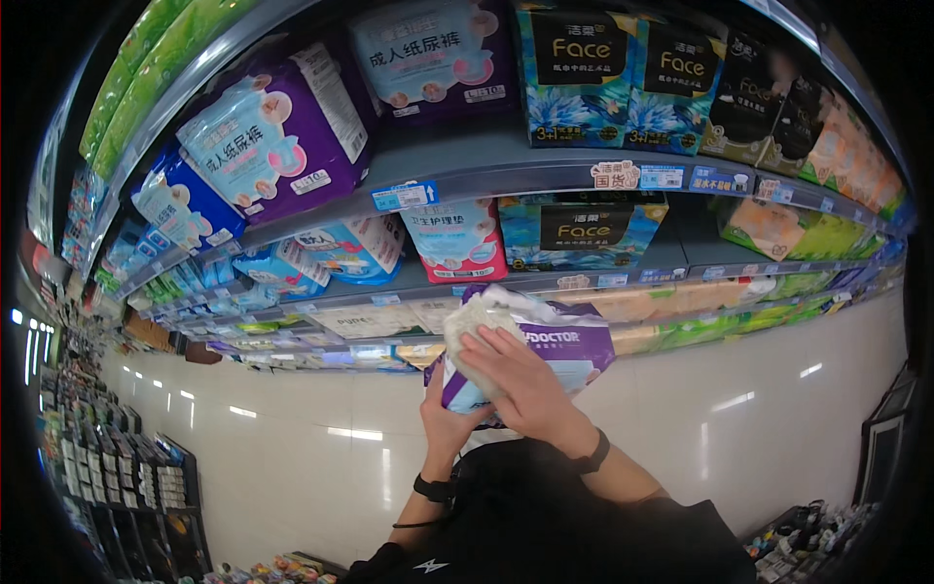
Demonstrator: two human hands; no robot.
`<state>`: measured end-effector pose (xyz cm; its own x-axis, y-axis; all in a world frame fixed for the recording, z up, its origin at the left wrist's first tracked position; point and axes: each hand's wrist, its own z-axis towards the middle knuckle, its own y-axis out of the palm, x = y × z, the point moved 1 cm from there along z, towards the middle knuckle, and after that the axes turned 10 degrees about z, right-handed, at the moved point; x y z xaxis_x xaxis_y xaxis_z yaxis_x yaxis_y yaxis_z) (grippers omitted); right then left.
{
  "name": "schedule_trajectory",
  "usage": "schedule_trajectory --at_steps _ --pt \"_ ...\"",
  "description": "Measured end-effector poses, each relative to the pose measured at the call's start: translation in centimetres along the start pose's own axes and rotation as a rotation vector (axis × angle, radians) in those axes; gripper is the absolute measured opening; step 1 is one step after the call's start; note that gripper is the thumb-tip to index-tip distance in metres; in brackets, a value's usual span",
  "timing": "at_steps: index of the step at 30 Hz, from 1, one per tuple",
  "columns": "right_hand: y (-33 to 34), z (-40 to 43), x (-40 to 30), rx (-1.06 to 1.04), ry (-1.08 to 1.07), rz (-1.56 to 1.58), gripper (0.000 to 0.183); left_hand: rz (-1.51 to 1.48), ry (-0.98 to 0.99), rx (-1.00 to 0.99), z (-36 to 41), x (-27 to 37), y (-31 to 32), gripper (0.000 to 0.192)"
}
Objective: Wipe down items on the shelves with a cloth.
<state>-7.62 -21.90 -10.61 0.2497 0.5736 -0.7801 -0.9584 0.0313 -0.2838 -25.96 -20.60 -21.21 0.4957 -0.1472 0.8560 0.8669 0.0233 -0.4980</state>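
A purple and light-blue plastic package [562, 358] with printed writing, apparently adult diapers, is held up in front of my body. My left hand [445, 423] grips its lower left end, thumb along the side. Pressed flat under my right hand [522, 376] is a pale, fluffy cleaning cloth [474, 325], lying on the package's top left part. The fingers of that hand are spread over the cloth, covering some of the package. Where my left fingers wrap underneath is hidden.
Ahead, a grey shelf [452, 153] carries purple diaper packs [273, 146] and blue-black tissue packs [576, 80]. A lower shelf [343, 299] holds a red-edged pad pack [456, 241] and more tissues. Pale floor tiles [292, 445] reach to a display rack [139, 467] at left.
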Motion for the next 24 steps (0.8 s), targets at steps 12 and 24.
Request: schedule_trajectory --at_steps 12,24 --pt "-4.6 -1.2 3.5 0.07 0.674 -0.179 0.044 0.008 0.041 0.018 0.7 -1.7 -1.7 0.09" --pt "-6.2 -2.2 5.5 0.09 0.169 -0.454 0.049 -0.232 -0.19 0.034 0.8 -1.3 -2.9 0.058"
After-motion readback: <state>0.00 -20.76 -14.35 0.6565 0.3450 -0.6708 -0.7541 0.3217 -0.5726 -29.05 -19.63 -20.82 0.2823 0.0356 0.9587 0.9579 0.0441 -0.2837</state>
